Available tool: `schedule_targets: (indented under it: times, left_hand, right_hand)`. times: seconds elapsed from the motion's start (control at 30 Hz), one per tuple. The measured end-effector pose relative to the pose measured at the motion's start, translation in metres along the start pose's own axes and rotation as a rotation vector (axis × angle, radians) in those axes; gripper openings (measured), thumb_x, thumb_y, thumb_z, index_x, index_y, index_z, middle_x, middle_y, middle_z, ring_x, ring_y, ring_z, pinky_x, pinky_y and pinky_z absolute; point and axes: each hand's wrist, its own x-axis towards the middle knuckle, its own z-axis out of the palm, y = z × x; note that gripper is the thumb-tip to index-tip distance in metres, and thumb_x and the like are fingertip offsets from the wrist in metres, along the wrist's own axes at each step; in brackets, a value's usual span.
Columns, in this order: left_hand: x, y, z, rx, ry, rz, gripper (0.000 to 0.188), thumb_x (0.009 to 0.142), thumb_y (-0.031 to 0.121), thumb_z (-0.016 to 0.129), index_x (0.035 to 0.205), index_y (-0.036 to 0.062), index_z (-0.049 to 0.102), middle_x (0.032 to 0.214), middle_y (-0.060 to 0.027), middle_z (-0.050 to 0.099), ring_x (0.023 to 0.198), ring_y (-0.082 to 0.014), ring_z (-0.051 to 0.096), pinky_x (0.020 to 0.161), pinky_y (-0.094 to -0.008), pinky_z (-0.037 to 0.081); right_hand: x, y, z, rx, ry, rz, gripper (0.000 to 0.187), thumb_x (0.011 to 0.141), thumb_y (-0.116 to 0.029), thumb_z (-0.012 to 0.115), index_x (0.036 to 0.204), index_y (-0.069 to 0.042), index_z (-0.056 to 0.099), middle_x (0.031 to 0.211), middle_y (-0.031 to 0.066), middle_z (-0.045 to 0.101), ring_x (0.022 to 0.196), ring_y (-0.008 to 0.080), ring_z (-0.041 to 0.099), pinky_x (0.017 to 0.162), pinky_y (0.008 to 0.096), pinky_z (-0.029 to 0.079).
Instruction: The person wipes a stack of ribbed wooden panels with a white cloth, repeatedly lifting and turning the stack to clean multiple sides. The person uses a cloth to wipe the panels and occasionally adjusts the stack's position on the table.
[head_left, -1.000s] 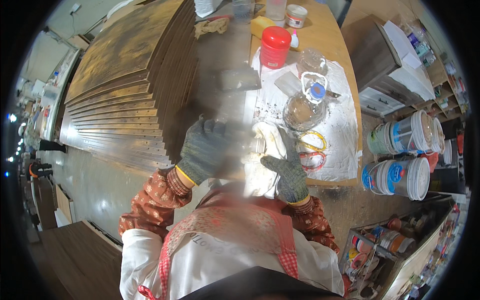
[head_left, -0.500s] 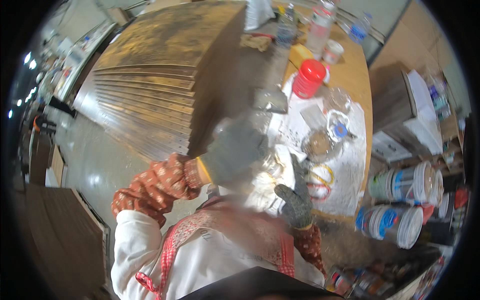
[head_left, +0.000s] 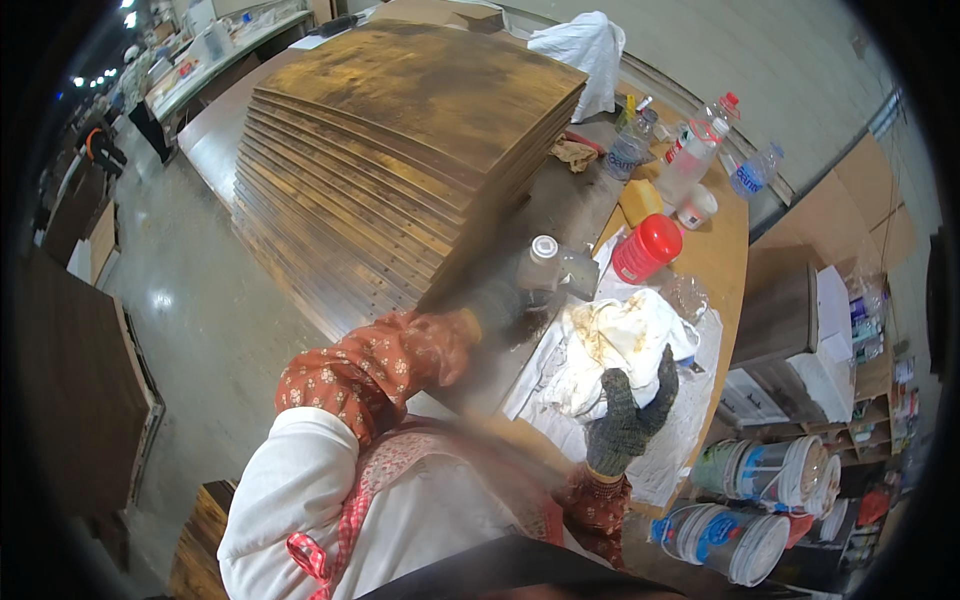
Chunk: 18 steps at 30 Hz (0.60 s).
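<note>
Stained rag (head_left: 612,345) gripped in the gloved right hand (head_left: 628,420) above a paper-covered wooden table (head_left: 722,262); blurred left hand (head_left: 510,300), grip unclear, beside stacked brown boards (head_left: 400,130) over concrete floor (head_left: 200,320).

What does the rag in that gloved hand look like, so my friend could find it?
Start at the tall stack of brown wooden boards; the worktable is right of it. There the right hand grips a crumpled white rag with yellow-brown stains, unlike the clean white cloth far behind.

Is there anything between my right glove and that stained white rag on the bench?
Nothing visible. The right hand already grips the near edge of the stained white rag, with no object between them.
</note>
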Motion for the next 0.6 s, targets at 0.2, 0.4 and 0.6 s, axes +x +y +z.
schedule_targets:
  times: [0.2,0.4,0.6]
  left_hand:
    - [-0.040,0.020,0.030,-0.078,0.223,0.292,0.034,0.092,0.034,0.060,0.105,0.0042,0.068,0.095,-0.0099,0.068,0.088,-0.0236,0.064,0.082,-0.0364,0.051]
    - [-0.137,0.105,-0.027,0.709,-0.212,-0.048,0.040,0.093,0.034,0.060,0.116,0.0014,0.065,0.113,-0.0157,0.066,0.108,-0.0333,0.062,0.097,-0.0407,0.048]
    - [-0.104,0.194,-0.152,0.841,0.430,0.573,0.028,0.093,0.018,0.068,0.116,0.0024,0.068,0.104,-0.0117,0.073,0.092,-0.0167,0.069,0.082,-0.0301,0.055]
  right_hand:
    - [0.039,-0.038,0.025,-0.631,0.009,-0.579,0.064,0.072,-0.010,0.085,0.126,0.007,0.056,0.124,0.0197,0.059,0.115,0.0336,0.056,0.099,0.0429,0.044]
    - [0.083,-0.073,0.091,-0.874,-0.216,-1.222,0.057,0.072,-0.017,0.085,0.122,0.001,0.063,0.115,0.0176,0.065,0.103,0.0333,0.062,0.092,0.0426,0.050]
    - [0.097,-0.085,0.198,-0.810,-0.843,-0.787,0.045,0.086,-0.019,0.066,0.129,-0.007,0.060,0.118,0.0167,0.058,0.108,0.0350,0.058,0.092,0.0451,0.047]
